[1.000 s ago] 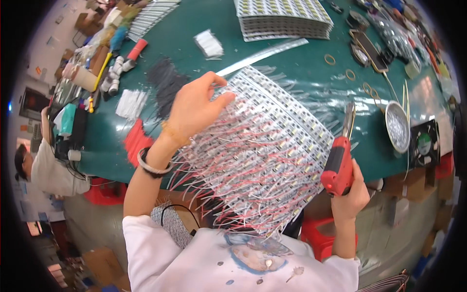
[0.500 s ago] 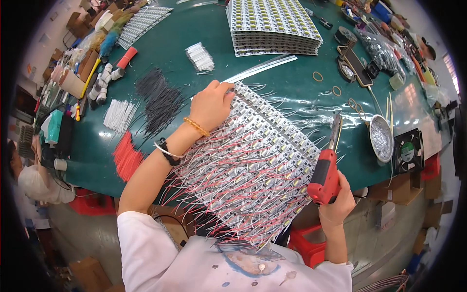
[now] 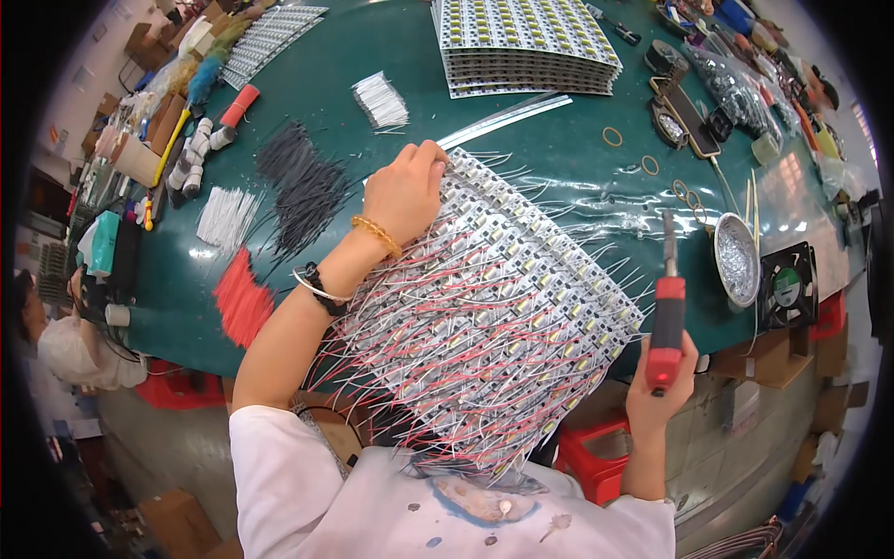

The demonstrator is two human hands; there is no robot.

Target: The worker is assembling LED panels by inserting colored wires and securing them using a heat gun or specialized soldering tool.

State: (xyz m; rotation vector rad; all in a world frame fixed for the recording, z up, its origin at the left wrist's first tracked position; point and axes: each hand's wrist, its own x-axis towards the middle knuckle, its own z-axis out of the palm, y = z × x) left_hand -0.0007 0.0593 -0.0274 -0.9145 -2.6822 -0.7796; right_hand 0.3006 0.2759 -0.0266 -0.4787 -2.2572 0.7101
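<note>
A white sheet of LED circuit boards (image 3: 549, 270) lies slanted across the near table edge and over my lap. Many thin red and white wires stick out of it, densest on its near-left part. My left hand (image 3: 402, 194) is at the sheet's far-left corner, fingers closed on its edge; the fingertips are partly hidden. To the right of the sheet, my right hand (image 3: 663, 387) grips a red and black soldering gun (image 3: 667, 331). Its metal nozzle points away from me, apart from the boards.
Bundles of black wires (image 3: 303, 191), white wires (image 3: 226, 219) and red wires (image 3: 242, 296) lie left. More white wires (image 3: 380, 101) lie farther back, near a stack of LED sheets (image 3: 531, 79). At right are a metal bowl (image 3: 737, 261), rubber bands (image 3: 650, 165) and a fan (image 3: 789, 287).
My right hand has moved right with the soldering gun, off the sheet's edge, and the gun has turned more upright. The sheet's right corner now reaches farther right and nearer. My left hand stays at its corner.
</note>
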